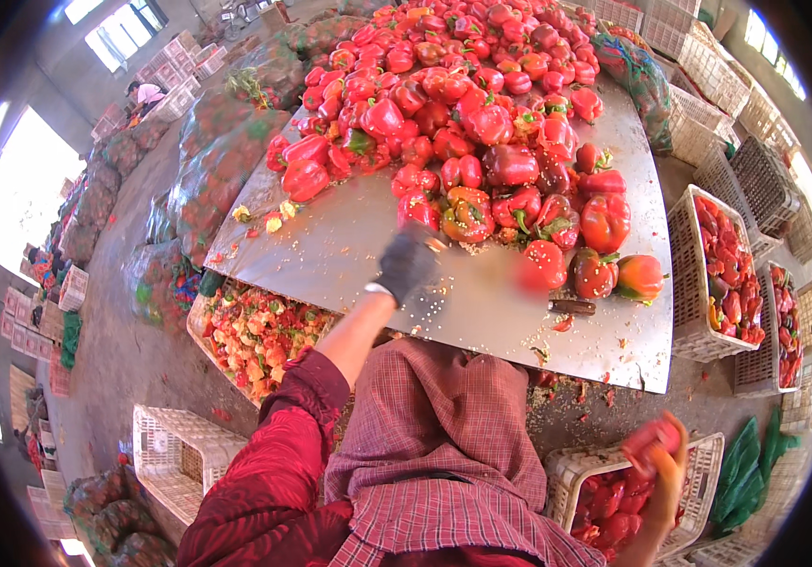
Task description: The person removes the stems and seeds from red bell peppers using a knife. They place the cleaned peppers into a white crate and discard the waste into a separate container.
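Observation:
My left hand (409, 264), in a dark glove, is over the metal tabletop (321, 234), close to the front of a big heap of red bell peppers (448, 106). Motion blurs its fingers, so I cannot tell whether they hold anything. At lower right, my bare right hand (672, 453) grips a red bell pepper (650, 439) above a plastic crate (707, 461) of red peppers. A blurred streak ends at a red pepper (544, 266) in front of the heap. Beside it lies a short dark brown object (571, 306), too unclear to name.
Pepper cores and scraps fill a container (200, 319) under the table's left edge. An overturned white crate (186, 453) lies on the floor. Filled crates (682, 283) stand right of the table; mesh sacks of peppers (222, 156) line its left. A person (145, 93) is far back left.

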Tool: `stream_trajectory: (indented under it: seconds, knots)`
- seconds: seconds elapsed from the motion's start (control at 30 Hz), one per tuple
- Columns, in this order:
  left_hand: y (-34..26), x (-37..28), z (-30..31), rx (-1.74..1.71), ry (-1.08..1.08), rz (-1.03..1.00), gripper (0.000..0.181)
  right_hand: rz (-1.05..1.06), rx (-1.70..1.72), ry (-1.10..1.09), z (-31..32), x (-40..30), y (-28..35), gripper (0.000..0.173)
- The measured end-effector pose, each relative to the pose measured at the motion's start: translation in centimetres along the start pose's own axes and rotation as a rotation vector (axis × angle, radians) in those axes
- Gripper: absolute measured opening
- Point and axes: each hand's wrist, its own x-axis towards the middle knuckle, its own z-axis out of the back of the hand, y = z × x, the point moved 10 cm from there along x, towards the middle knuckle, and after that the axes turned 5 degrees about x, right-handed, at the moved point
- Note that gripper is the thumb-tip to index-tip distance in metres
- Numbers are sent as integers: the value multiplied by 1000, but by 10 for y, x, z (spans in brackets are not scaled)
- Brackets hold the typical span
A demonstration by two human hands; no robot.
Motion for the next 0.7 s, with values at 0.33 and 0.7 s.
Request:
stream_trajectory:
  seconds: [0.33,0.7]
  knots:
    - [93,52,-29,100,20,619,73,-195,-590,-334,112,-64,-121,54]
    - [-55,-37,-6,-1944,321,495,55,-256,638,518,-319,68,36,54]
